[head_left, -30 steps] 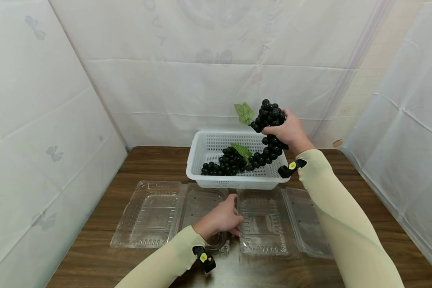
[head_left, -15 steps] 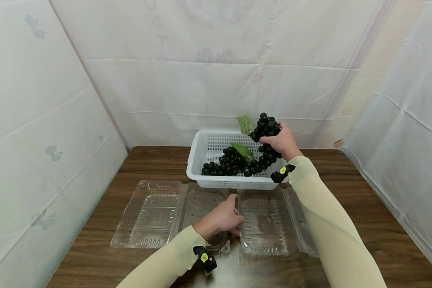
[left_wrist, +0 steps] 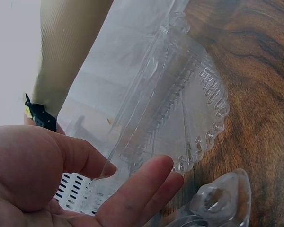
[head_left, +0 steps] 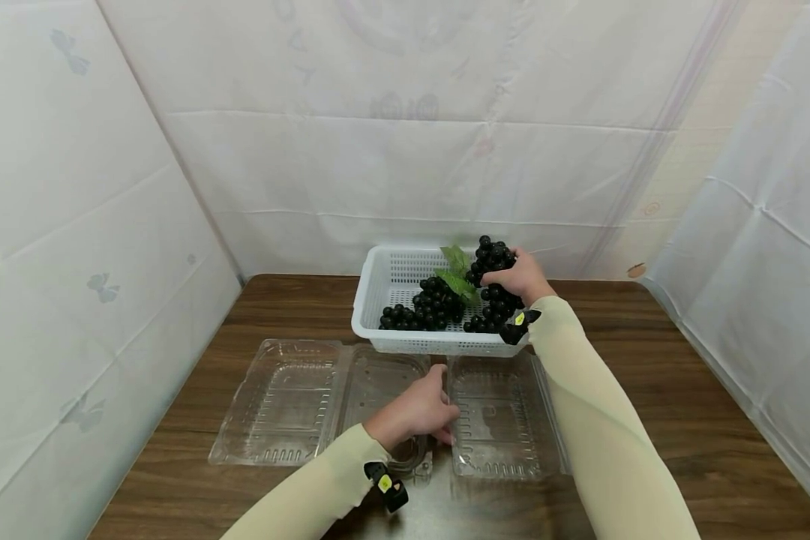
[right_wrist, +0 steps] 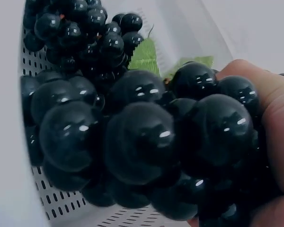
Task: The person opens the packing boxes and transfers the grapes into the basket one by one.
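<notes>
My right hand (head_left: 521, 279) grips a bunch of black grapes (head_left: 493, 259) with a green leaf; its lower end hangs inside the white basket (head_left: 363, 296). Large in the right wrist view, the gripped grapes (right_wrist: 139, 142) fill the middle, the thumb and fingers at their right. A second bunch of grapes (head_left: 428, 304) lies in the basket. In front of it, my left hand (head_left: 421, 405) is at the left edge of an unfolded clear plastic clamshell container (head_left: 496, 420). The left wrist view has thumb and fingers on either side of the container's rim (left_wrist: 120, 142).
Another unfolded clear clamshell container (head_left: 283, 405) lies to the left, its right half partly behind my left hand. The wooden table (head_left: 189, 427) is bounded at the back and sides by white sheeting (head_left: 351, 172).
My right hand has lowered the bunch of grapes into the basket, moving down and slightly left. The left hand has stayed at the container's edge.
</notes>
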Demonstrator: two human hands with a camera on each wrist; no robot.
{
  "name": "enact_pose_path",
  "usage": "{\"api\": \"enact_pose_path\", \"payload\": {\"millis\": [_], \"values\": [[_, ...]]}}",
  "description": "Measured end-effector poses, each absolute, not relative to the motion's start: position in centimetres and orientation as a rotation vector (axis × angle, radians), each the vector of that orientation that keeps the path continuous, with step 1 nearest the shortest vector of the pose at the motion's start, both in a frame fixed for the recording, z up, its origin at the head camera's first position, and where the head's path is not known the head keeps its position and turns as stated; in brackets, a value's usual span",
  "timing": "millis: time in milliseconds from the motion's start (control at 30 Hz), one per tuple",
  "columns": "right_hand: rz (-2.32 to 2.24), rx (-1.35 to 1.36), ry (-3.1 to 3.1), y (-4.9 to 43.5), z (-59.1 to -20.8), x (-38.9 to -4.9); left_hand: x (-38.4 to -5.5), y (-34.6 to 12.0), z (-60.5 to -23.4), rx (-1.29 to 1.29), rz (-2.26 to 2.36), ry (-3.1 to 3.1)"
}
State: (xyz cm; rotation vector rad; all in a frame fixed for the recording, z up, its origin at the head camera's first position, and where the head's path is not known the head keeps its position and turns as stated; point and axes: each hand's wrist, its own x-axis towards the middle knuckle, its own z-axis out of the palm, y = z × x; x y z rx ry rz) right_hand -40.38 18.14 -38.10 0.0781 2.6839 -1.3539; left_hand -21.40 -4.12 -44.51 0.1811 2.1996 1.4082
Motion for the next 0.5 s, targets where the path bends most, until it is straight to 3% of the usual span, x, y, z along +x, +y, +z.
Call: {"api": "enact_pose_path", "payload": {"millis": [500], "values": [[-1.179, 0.082, 2.624, 17.37, -38.49, -41.31, -21.58, -4.08, -44.41, 0.180, 1.410, 2.198]]}}
